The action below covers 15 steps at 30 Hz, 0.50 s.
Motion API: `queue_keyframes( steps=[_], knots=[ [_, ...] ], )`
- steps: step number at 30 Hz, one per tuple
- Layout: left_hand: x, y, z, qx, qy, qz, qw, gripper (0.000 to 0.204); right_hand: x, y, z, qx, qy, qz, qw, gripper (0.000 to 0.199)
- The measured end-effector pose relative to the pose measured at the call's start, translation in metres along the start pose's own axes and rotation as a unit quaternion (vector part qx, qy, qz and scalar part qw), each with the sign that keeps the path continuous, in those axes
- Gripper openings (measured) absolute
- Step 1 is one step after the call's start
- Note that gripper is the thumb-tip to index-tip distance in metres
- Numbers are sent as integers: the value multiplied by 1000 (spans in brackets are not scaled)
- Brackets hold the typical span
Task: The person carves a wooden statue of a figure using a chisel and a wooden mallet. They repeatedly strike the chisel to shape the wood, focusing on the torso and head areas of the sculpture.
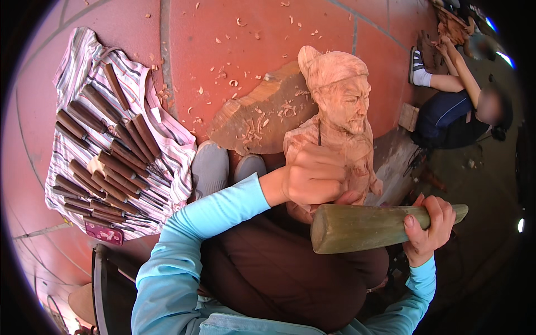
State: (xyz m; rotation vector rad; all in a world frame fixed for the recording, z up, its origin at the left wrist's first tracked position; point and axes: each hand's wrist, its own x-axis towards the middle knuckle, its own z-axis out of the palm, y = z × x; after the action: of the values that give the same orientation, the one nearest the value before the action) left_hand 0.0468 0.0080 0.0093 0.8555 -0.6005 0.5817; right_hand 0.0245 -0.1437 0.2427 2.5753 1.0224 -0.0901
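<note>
A carved wooden figure [341, 92], the bust of a bearded person in a cap, stands upright in front of me. Against its chest my left hand [315, 176] is closed in a fist around a chisel [319, 134]; only its thin dark shaft shows above the fingers, and the handle is hidden. My right hand [429, 226] grips the narrow end of a greenish wooden mallet [357, 228]. The mallet's thick end points left, just below my left fist.
Several brown-handled carving tools [103, 167] lie on a striped cloth [72, 50] at left. A wood slab [234, 120] with shavings lies behind the figure's left side. Another person [452, 111] sits at the far right. My shoes [211, 167] are beside the cloth.
</note>
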Motion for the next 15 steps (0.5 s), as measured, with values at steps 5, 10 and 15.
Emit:
queue_keyframes(
  steps=[5, 10, 15],
  knots=[
    [0, -2, 3, -23, 27, 5, 999, 28, -4, -9, -6, 96, 23, 96, 990, 45],
    [-4, -5, 7, -12, 63, 8, 998, 28, 8, 2, -4, 26, 8, -11, 1000, 37],
    [-1, -6, 0, -24, -1, 5, 1000, 28, 6, 1, -6, 37, -6, 18, 999, 37]
  ],
)
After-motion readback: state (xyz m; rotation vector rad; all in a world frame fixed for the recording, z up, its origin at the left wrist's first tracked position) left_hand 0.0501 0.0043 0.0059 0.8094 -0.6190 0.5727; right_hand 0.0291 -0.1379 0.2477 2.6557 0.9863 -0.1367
